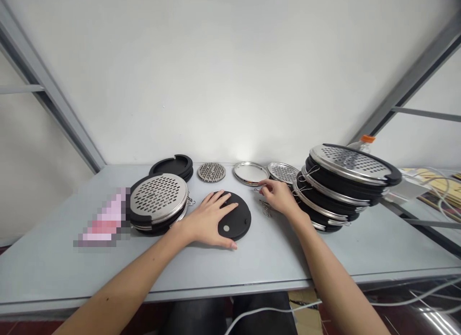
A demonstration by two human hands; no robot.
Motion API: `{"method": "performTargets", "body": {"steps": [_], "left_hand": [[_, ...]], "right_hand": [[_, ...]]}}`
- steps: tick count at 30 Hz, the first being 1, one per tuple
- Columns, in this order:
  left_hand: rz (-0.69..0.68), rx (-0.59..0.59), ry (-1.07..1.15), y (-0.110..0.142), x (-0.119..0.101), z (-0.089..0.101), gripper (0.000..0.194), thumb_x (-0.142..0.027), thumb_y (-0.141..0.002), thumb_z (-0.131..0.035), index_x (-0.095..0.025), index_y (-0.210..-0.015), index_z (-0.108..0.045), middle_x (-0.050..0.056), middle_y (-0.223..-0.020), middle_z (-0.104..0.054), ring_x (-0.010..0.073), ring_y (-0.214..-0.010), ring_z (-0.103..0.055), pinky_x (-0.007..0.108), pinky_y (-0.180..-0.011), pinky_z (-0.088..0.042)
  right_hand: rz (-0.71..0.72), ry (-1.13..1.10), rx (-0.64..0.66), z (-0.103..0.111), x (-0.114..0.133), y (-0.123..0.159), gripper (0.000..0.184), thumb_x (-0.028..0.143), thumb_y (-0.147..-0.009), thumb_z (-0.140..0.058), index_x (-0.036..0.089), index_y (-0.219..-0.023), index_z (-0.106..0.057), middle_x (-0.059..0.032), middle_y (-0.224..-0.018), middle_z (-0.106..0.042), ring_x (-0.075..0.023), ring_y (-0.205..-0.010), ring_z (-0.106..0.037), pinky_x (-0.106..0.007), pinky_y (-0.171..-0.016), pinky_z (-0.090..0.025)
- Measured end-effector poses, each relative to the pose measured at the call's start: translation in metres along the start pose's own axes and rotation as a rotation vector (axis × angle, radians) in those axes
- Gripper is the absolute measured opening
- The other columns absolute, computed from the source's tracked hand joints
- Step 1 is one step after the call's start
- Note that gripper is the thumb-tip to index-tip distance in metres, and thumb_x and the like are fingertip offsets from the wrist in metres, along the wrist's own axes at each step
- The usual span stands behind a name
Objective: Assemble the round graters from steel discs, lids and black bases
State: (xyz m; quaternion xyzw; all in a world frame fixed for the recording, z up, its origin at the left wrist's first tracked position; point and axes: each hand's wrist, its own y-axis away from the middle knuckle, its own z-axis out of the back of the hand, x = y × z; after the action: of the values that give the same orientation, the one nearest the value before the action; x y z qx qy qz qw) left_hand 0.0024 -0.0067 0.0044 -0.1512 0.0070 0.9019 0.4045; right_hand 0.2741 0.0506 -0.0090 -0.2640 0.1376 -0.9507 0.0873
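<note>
Two bare hands work at the middle of a pale grey table (230, 272). The left hand (205, 219) lies flat with its grip open, fingers spread, on a round black disc (236, 224). The fingers point right and away from the person. The disc lies flat on the table, just right of centre, and being round has no long axis; a small silver dot sits near its near edge.

The right hand (277, 195) is just beside the disc, reaching left, with thumb and fingers drawn together at a small steel wire piece (257, 188). Whether that grip is clamped on the piece is hard to tell. Just below it, a small bunch of wire clips (265, 208) lies on the table.

Along the far edge, left to right, sit a stack of black rings (173, 166), a small steel disc with raised teeth (211, 172), a plain steel ring plate (250, 173) and a perforated steel plate (283, 172). A low stack of black-rimmed perforated plates (158, 199) stands left of the left hand, touching a blurred pink object (103, 217). A taller stack of the same plates (342, 186) leans to the right, its top tilted. Behind it shows a plastic bottle with an orange cap (362, 143).
</note>
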Motion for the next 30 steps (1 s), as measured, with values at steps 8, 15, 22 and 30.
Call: {"method": "performTargets", "body": {"steps": [8, 15, 22, 30], "left_hand": [[-0.002, 0.015, 0.0, 0.0, 0.0, 0.0, 0.1, -0.075, -0.065, -0.06, -0.023, -0.145, -0.029, 0.014, -0.155, -0.018, 0.0364, -0.142, -0.009, 0.052, -0.113, -0.015], [-0.001, 0.009, -0.003, -0.001, 0.0, -0.001, 0.099, -0.076, -0.066, -0.058, -0.024, -0.146, -0.029, 0.013, -0.155, -0.018, 0.0353, -0.143, -0.008, 0.051, -0.113, -0.015], [0.0, -0.013, 0.021, -0.003, 0.002, -0.002, 0.098, -0.075, -0.065, -0.061, -0.024, -0.144, -0.033, 0.012, -0.154, -0.021, 0.0354, -0.142, -0.011, 0.05, -0.114, -0.015], [0.078, -0.097, 0.163, -0.005, 0.001, 0.001, 0.089, -0.07, -0.066, -0.065, -0.027, -0.14, -0.039, 0.009, -0.152, -0.027, 0.0378, -0.141, -0.015, 0.053, -0.11, -0.026]], "right_hand": [[0.053, 0.054, 0.249, -0.001, -0.008, 0.002, 0.018, 0.018, -0.068, -0.056, 0.019, -0.084, -0.066, -0.0036, -0.077, -0.068, -0.0164, -0.067, -0.061, -0.025, -0.062, -0.041], [0.143, -0.049, 0.249, -0.006, -0.007, 0.002, 0.024, 0.008, -0.067, -0.051, 0.016, -0.086, -0.063, -0.0032, -0.076, -0.065, -0.0146, -0.066, -0.058, -0.025, -0.063, -0.043], [0.228, -0.14, 0.139, -0.013, 0.004, 0.002, 0.025, 0.005, -0.069, -0.047, 0.017, -0.085, -0.063, -0.0034, -0.075, -0.064, -0.0154, -0.067, -0.057, -0.027, -0.065, -0.044], [0.12, -0.655, -0.048, -0.014, 0.017, 0.0, 0.017, 0.028, -0.075, -0.066, 0.017, -0.088, -0.064, -0.0069, -0.086, -0.068, -0.0188, -0.079, -0.063, -0.035, -0.077, -0.05]]}}
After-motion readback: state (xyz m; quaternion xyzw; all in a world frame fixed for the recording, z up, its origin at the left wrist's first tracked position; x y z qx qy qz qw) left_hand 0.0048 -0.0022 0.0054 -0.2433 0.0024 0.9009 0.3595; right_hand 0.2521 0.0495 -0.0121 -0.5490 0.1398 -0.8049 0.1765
